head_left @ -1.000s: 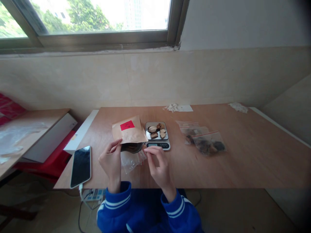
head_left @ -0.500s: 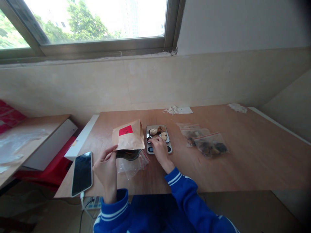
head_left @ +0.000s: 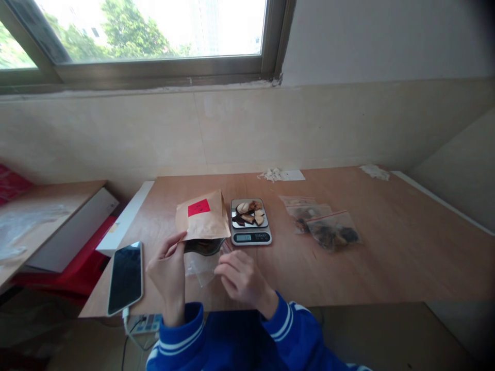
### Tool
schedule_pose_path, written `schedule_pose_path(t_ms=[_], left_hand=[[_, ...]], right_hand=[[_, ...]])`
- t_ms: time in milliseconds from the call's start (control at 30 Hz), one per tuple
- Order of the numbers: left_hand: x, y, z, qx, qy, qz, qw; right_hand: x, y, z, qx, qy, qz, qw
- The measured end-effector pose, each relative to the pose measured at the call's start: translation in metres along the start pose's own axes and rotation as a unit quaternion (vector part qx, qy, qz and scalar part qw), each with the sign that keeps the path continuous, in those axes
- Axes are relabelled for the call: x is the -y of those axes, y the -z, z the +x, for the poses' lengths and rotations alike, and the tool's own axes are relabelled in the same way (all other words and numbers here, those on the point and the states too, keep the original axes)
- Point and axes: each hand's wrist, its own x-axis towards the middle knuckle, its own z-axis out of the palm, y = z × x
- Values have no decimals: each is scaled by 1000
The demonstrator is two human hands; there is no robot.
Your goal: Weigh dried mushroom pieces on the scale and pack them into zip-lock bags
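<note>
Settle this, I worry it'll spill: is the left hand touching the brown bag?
Touching. The head view shows the left hand gripping the brown bag at its near left corner.

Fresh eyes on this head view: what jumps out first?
Probably the bright red label on the brown pouch in the left hand. Next, the scale just right of the pouch, pale and dark pieces on its plate. Then the clear bags with dark contents, farther right.
</note>
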Motion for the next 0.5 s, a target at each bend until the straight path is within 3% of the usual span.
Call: schedule_pose_path(t_ms=[100,300,500], left_hand=[[-4,-2,-3,4,-1,-9,1000],[-7,-2,-5,10,-12,-34,999],[-3,-4,-7,16,-28,-26,999]], right_hand=[[23,-5,5,40,33,49,997],[28,-25,23,80,-97,-1,992],[19,-30,40,151,-165,-34,974]])
